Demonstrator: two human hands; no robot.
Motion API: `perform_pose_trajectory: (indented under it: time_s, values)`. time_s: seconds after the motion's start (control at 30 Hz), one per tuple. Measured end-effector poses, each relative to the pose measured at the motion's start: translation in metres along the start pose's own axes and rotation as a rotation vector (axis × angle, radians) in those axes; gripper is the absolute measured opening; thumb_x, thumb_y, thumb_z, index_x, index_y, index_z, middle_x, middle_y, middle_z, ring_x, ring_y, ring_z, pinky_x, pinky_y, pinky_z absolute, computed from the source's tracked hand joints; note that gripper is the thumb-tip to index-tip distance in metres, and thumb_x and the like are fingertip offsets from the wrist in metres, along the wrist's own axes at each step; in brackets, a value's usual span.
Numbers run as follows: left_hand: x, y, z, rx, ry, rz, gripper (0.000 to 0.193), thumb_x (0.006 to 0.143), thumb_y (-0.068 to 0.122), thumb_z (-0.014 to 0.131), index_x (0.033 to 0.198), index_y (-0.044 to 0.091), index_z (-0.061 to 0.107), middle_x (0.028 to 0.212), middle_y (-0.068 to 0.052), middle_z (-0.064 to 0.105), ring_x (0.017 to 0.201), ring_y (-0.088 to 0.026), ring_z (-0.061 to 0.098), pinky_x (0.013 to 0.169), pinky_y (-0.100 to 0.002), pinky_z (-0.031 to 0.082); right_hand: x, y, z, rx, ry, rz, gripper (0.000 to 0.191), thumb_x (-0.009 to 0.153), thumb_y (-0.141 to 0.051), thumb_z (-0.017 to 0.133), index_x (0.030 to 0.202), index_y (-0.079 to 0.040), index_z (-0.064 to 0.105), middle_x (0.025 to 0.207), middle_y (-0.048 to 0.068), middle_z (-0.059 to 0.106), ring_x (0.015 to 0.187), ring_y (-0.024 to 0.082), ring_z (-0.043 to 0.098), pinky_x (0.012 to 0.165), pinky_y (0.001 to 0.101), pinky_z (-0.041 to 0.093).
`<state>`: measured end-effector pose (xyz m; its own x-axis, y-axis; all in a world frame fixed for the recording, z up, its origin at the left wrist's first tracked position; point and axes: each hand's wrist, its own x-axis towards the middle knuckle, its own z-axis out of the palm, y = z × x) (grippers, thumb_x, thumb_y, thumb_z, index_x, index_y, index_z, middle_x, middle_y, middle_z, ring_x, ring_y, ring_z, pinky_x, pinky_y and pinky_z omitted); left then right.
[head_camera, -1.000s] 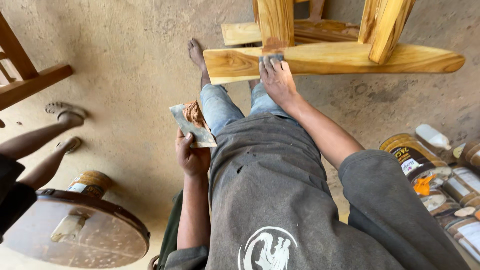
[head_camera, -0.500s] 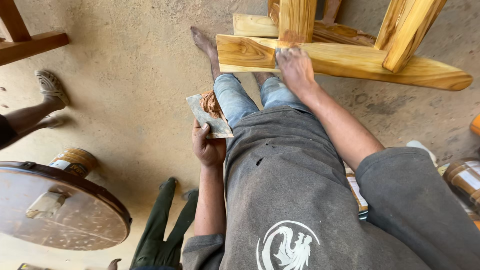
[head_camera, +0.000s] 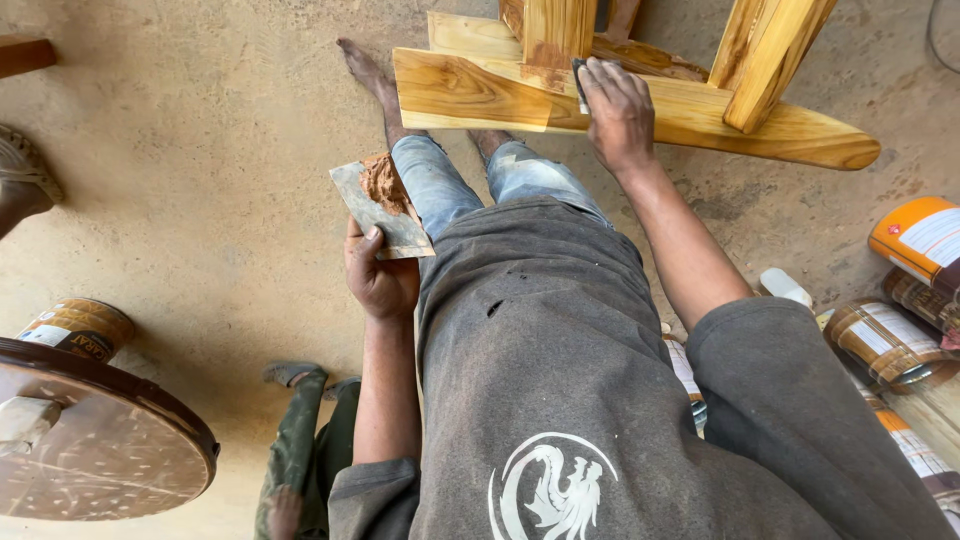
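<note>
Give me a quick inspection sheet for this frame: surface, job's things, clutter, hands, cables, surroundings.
Surface: dusty concrete floor.
Job's things: overturned wooden furniture piece; flat board carrying a lump of reddish-brown putty; small dark scraper.
Clutter: tins, orange-lidded tin, white bottle.
Hands: left hand grips the board; right hand presses the scraper to the wood.
Cables: one thin line at top right edge.
Surroundings: round tabletop, tin beneath it, another person's sandalled foot.

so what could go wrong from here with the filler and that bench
The left hand holds a tilted board with a lump of brown filler near its top edge; it could slide onto the jeans. The right hand presses a small scraper on the bench, which lies tipped and might shift. Cans crowd the right elbow.
</note>
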<state>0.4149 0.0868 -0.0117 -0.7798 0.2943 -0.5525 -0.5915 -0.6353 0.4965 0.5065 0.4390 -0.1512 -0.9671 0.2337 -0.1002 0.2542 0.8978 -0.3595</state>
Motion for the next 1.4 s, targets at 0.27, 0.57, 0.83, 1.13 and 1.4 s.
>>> perform_pose_trajectory:
  time_s: [0.27, 0.57, 0.83, 1.13, 1.4]
  values:
    - [-0.007, 0.008, 0.006, 0.025, 0.014, -0.021, 0.049, 0.098, 0.011, 0.054, 0.144, -0.006, 0.048, 0.132, -0.018, 0.062, 0.12, -0.028, 0.063, 0.11, -0.042, 0.05, -0.024, -0.017, 0.005, -0.095, -0.103, -0.041, 0.044, 0.097, 0.005, 0.061, 0.139, -0.004, 0.065, 0.146, 0.02, 0.062, 0.136, 0.036, 0.058, 0.116, 0.0499, 0.041]
    - [-0.003, -0.003, 0.01, -0.02, 0.007, 0.01, 0.051, 0.097, 0.01, 0.052, 0.145, -0.006, 0.046, 0.136, -0.019, 0.061, 0.127, -0.028, 0.061, 0.117, -0.043, 0.048, 0.006, 0.01, -0.02, 0.098, 0.044, -0.038, 0.026, 0.107, 0.002, 0.061, 0.13, -0.007, 0.071, 0.132, 0.018, 0.071, 0.125, 0.036, 0.068, 0.107, 0.05, 0.05]
    - [-0.008, 0.004, 0.014, -0.009, 0.034, 0.011, 0.053, 0.095, 0.01, 0.053, 0.146, -0.006, 0.046, 0.138, -0.018, 0.061, 0.128, -0.027, 0.061, 0.118, -0.042, 0.047, 0.018, -0.005, -0.009, -0.268, -0.16, -0.177, 0.039, 0.093, 0.007, 0.057, 0.127, -0.005, 0.072, 0.128, 0.015, 0.075, 0.119, 0.028, 0.071, 0.1, 0.0445, 0.054]
    - [-0.002, 0.002, 0.022, -0.012, 0.001, 0.054, 0.053, 0.098, 0.012, 0.054, 0.147, -0.006, 0.047, 0.137, -0.018, 0.061, 0.124, -0.029, 0.061, 0.113, -0.043, 0.048, -0.01, 0.038, -0.054, 0.201, -0.234, 0.19, 0.034, 0.099, 0.003, 0.066, 0.124, -0.019, 0.075, 0.113, 0.007, 0.078, 0.091, 0.021, 0.074, 0.079, 0.0397, 0.06]
    - [-0.006, 0.008, 0.026, 0.02, 0.082, 0.065, 0.048, 0.095, 0.01, 0.054, 0.141, -0.005, 0.049, 0.131, -0.017, 0.063, 0.121, -0.026, 0.063, 0.113, -0.04, 0.051, 0.072, 0.082, -0.075, -0.084, -0.454, -0.073, 0.052, 0.084, 0.009, 0.06, 0.123, -0.021, 0.079, 0.106, 0.011, 0.077, 0.098, 0.029, 0.071, 0.093, 0.047, 0.057]
